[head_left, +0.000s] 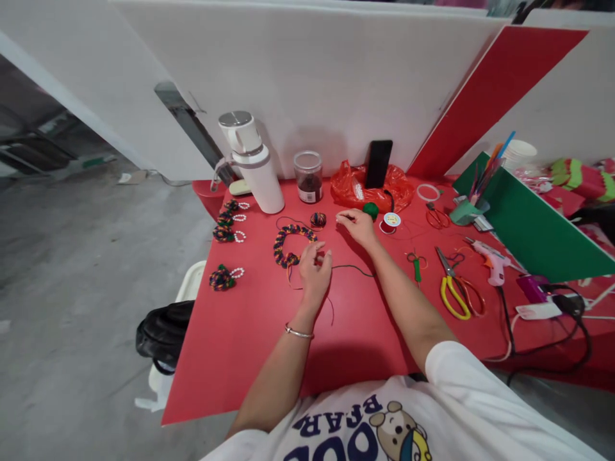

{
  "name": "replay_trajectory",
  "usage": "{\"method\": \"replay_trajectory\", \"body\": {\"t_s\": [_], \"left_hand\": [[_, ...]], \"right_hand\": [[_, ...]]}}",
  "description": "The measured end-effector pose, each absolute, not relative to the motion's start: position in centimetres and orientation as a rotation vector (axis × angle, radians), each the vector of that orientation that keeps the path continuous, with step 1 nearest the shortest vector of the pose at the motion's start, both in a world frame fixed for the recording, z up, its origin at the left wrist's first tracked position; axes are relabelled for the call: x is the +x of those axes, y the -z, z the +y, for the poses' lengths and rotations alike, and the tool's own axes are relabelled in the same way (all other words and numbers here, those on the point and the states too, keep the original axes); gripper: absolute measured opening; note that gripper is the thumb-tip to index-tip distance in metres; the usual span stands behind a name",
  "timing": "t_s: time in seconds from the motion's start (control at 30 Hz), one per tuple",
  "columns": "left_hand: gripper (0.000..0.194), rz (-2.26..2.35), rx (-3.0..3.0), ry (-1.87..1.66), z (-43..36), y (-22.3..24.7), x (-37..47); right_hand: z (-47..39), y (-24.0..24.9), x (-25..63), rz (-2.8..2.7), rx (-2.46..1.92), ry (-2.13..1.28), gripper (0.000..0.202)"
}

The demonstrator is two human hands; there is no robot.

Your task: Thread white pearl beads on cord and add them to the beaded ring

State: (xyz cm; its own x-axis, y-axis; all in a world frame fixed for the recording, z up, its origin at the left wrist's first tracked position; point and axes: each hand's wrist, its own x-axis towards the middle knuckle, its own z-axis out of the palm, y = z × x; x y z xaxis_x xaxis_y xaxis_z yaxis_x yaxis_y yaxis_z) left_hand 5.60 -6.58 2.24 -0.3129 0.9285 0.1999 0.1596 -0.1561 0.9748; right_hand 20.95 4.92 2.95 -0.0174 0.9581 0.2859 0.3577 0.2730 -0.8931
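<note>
A braided ring of dark multicolour yarn lies on the red table, with loose strands trailing from its lower end. At its right edge is my left hand, fingers loosely bent and thumb apart, with nothing visible held. My right hand is farther forward and to the right. Its fingertips are drawn together, and whatever they pinch is too small to make out. Between the hands and the jar sits a small multicolour yarn ball. A green yarn ball is just beyond my right hand, beside a thread spool.
Several yarn bobbles with white bead loops line the left side. Behind stand a white flask, a jar and a phone on a red bag. Yellow-and-red-handled pliers and a pink glue gun lie right.
</note>
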Motion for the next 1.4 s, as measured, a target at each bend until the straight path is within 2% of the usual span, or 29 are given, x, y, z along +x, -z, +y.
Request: {"method": "replay_trajectory", "body": {"t_s": [0.13, 0.33, 0.5, 0.77, 0.87, 0.97, 1.07, 1.13, 1.3, 1.4], "left_hand": [[0.020, 1.470, 1.342, -1.555, -6.3, -1.8, 5.4], [0.021, 1.457, 1.400, -1.518, -6.2, -0.9, 5.5], [0.022, 1.468, 1.461, -1.474, -6.2, -0.9, 5.5], [0.017, 1.611, 1.652, -1.488, -6.1, -1.2, 4.3], [0.020, 1.833, 1.811, -1.335, -6.1, -1.6, 3.2], [0.024, 2.044, 1.897, -1.017, -6.3, -2.0, 2.6], [0.027, 2.044, 1.972, -0.792, -6.5, -2.1, 2.8], [0.027, 1.945, 2.005, -0.849, -6.6, -1.8, 3.1], [0.020, 1.719, 1.944, -1.244, -6.2, -0.7, 3.6], [0.016, 1.599, 1.915, -1.338, -6.1, -0.6, 3.8]], "right_hand": [[4.8, -1.9, 21.3, -1.957, -1.325, -0.476, 0.016], [2.0, -0.1, 21.5, -2.158, -1.244, -0.265, 0.025], [0.9, 0.0, 21.9, -2.146, -1.256, -0.186, 0.025], [-1.2, -0.5, 21.9, -2.062, -1.294, -0.246, 0.021], [-2.4, -0.7, 20.7, -2.079, -1.259, -0.291, 0.023], [-3.5, -1.0, 19.2, -2.220, -1.139, -0.339, 0.025], [-4.4, -1.3, 18.4, -2.337, -1.122, -0.341, 0.024], [-4.8, -1.4, 18.5, -2.348, -1.178, -0.326, 0.023], [-6.4, -1.4, 20.4, -2.308, -1.272, -0.327, 0.020], [-7.6, -1.5, 22.0, -2.292, -1.358, -0.340, 0.026]]}}
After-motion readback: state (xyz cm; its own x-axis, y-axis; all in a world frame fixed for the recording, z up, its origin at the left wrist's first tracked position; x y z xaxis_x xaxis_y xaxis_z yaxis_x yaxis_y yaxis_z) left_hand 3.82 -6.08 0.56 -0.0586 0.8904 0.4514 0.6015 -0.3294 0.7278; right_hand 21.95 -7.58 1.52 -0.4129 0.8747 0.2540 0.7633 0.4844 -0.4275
